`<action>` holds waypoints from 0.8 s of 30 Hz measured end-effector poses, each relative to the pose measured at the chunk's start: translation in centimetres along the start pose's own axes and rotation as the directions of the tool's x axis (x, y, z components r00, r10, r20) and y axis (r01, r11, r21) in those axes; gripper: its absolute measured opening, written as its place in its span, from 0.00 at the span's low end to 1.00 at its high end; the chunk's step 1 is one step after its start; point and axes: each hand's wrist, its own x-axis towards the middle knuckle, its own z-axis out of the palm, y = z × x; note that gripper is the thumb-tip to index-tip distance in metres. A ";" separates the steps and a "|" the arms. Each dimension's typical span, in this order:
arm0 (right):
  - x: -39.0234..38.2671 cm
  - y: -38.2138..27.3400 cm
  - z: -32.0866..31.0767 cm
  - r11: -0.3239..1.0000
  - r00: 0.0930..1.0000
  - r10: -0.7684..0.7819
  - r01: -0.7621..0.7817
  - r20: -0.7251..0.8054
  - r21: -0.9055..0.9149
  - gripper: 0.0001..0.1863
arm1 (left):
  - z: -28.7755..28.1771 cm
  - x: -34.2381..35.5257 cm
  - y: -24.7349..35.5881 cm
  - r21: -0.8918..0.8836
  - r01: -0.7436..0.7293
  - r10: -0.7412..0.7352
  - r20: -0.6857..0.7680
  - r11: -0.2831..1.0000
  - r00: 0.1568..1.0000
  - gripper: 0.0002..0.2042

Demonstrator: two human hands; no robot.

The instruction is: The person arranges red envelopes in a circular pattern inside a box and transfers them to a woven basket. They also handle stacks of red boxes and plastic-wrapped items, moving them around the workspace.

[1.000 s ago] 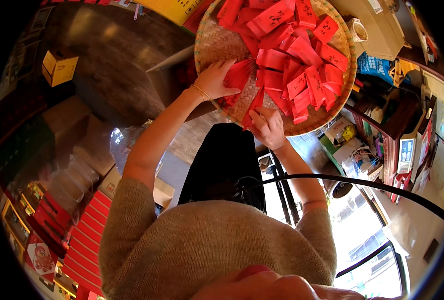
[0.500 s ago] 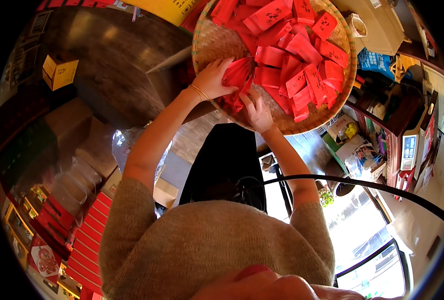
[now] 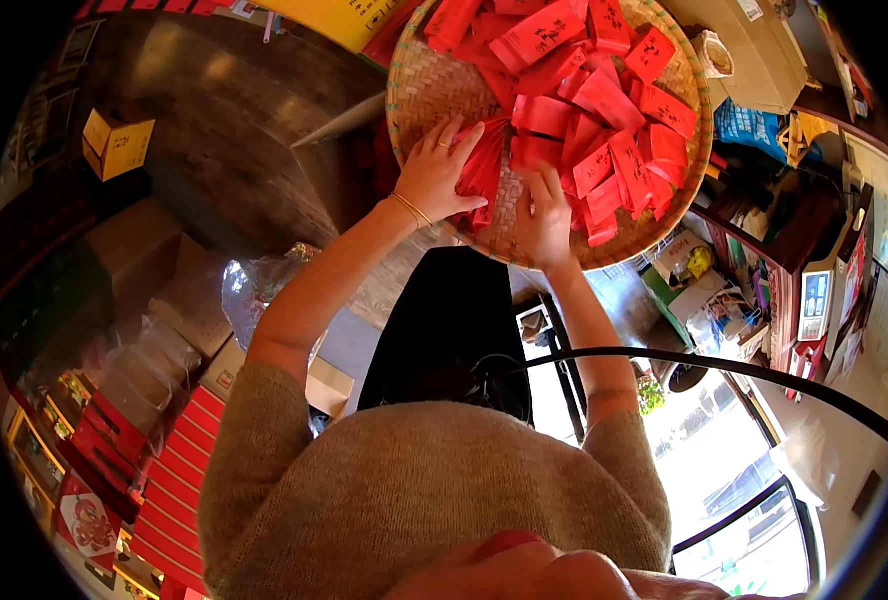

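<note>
A round woven bamboo tray (image 3: 400,118) holds a pile of small flat red packets (image 3: 604,100) with dark printing. At the tray's left side, my left hand (image 3: 439,172) is closed round a fanned bundle of red packets (image 3: 485,160), thumb at the near end and fingers at the far end. My right hand (image 3: 546,222) is over the tray's near part, to the right of that bundle. Its fingers are bent and smeared by motion, with the tips close to the near edge of the pile. Whether they grip a packet cannot be made out.
An open yellow box (image 3: 119,143) sits on the left, and a larger yellow box (image 3: 339,18) lies beyond the tray. Cardboard (image 3: 739,45) stands at the far right, near a blue bag (image 3: 754,125). A black cable (image 3: 724,363) crosses below my right forearm.
My right hand has come away from the bundle and moved right, toward the pile. My left hand has shifted slightly right, and its bundle is turned more upright.
</note>
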 end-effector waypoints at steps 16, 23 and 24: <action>4.5 1.3 0.7 0.716 0.911 0.324 -0.061 0.254 -0.696 0.30 | 0.4 0.3 -0.5 -0.125 -0.007 0.006 -0.008 0.992 1.000 0.49; -2.1 1.3 -0.9 0.932 0.972 -0.180 0.218 0.151 -0.289 0.33 | 0.2 0.5 -0.7 -0.166 -0.014 0.011 -0.018 0.986 1.000 0.50; -3.0 1.8 -0.9 0.946 0.969 -0.173 0.213 0.176 -0.245 0.34 | 0.0 0.5 -0.6 -0.168 -0.010 0.008 -0.016 0.986 1.000 0.50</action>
